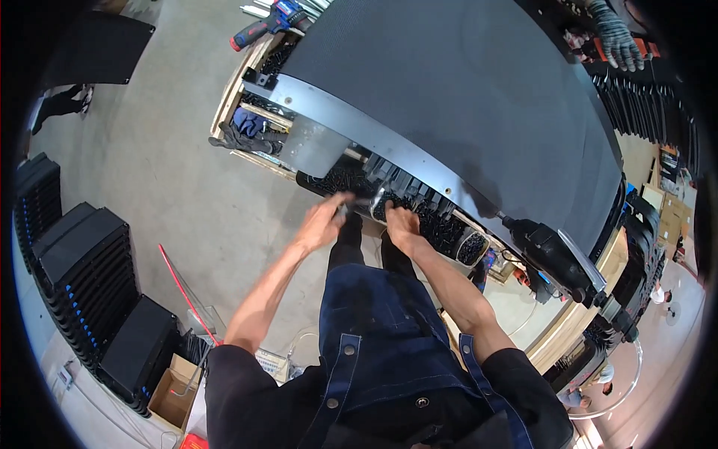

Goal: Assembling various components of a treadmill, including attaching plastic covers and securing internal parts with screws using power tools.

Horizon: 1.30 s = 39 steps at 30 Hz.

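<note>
Dark textured panel (464, 82), grey metal strip (351, 120).

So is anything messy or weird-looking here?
A little. A red-and-blue power drill lies tipped on the far corner of the wooden bench, and dark gloves or rags are bunched loosely on its shelf. The left hand is blurred. Nothing looks spilled or broken.

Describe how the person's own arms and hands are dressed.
Both forearms are bare and come up from the lower edge. The left hand and right hand wear no gloves, and no watch or ring shows. Short black sleeves end near the elbows. A dark blue denim apron with metal buttons and shoulder straps hangs between the arms.
</note>
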Tool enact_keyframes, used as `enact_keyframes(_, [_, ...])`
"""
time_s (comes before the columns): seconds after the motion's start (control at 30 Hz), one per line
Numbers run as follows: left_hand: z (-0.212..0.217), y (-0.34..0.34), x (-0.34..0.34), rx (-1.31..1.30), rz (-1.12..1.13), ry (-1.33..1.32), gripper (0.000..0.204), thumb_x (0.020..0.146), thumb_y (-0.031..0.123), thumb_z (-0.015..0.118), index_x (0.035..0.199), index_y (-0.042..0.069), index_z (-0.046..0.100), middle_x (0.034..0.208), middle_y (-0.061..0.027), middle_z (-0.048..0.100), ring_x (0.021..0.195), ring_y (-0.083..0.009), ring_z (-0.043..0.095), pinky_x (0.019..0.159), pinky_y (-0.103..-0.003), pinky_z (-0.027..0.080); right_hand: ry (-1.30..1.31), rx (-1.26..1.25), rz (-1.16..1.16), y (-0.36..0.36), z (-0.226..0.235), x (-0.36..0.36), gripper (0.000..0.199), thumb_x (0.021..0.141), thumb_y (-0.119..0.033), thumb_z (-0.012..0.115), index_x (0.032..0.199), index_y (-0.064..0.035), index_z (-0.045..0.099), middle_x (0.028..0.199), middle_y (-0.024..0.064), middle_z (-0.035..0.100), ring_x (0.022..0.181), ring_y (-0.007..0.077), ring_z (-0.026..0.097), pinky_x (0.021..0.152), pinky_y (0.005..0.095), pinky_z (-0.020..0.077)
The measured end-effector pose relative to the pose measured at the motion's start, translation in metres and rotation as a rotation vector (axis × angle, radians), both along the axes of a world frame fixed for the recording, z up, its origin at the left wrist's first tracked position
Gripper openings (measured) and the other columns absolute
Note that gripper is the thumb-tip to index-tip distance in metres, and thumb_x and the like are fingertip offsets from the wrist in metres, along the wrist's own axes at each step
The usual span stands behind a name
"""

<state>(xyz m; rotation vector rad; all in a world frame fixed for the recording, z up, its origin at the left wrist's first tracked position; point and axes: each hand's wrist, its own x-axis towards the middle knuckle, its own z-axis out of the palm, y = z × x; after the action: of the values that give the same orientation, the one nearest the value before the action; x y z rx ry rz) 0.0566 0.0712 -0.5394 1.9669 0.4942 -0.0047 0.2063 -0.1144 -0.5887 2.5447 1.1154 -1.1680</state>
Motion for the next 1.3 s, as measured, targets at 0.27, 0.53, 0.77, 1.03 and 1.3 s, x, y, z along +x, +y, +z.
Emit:
enact_keyframes(0.27, [0.036,-0.095,-0.038,-1.252,0.315,0.348,0.046,0.086,0.003,0.049,0.132,0.007,0.047,0.081,-0.0046,0.052,0.055,-0.0116,0.052,0.043,-0.025,0.04,0.034,0.232,-0.179,-0.035,-0.007,0.011,0.021,0.087,-0.008,0.06,0.106,-0.0002,0.066,0.091,0.0244,0.071,0.086,0.0401,0.071,0.076,0.046,0.0575])
enact_keyframes(0.53, [0.074,-0.122,-0.012,-0.698,0.377,0.123,0.062,0.09,0.004,0.047,0.151,0.013,0.039,0.099,-0.0102,0.065,0.079,-0.02,0.065,0.073,-0.033,0.052,0.826,0.847,-1.092,-0.046,0.109,0.017,0.026,0.093,-0.011,0.071,0.112,0.0054,0.065,0.097,0.015,0.072,0.083,0.0211,0.072,0.074,0.0311,0.0598])
enact_keyframes(0.77, [0.15,-0.151,0.025,-0.448,0.452,-0.102,0.027,0.1,0.017,0.06,0.122,0.002,0.054,0.098,-0.0109,0.064,0.075,-0.0181,0.062,0.072,-0.034,0.052,0.977,1.178,-0.849,-0.074,0.228,0.027,0.013,0.092,0.0,0.069,0.105,0.0027,0.069,0.099,0.0128,0.072,0.084,0.0166,0.07,0.074,0.0284,0.0575])
enact_keyframes(1.03, [0.237,-0.19,0.049,-0.462,0.412,-0.241,0.03,0.102,0.008,0.053,0.132,0.001,0.053,0.094,-0.0069,0.058,0.06,-0.0092,0.054,0.052,-0.026,0.046,0.718,1.466,-0.421,-0.096,0.285,0.04,0.013,0.084,0.007,0.073,0.096,0.0038,0.071,0.102,0.0127,0.068,0.091,0.0183,0.068,0.08,0.029,0.0562])
enact_keyframes(1.3, [0.241,-0.217,0.048,-0.343,0.449,-0.433,0.041,0.108,0.034,0.048,0.128,-0.001,0.057,0.099,-0.0065,0.052,0.062,-0.0091,0.053,0.055,-0.025,0.044,0.789,1.607,-0.573,-0.105,0.303,0.035,0.016,0.08,0.008,0.077,0.094,0.003,0.072,0.095,0.0125,0.071,0.085,0.0177,0.069,0.071,0.0281,0.0551])
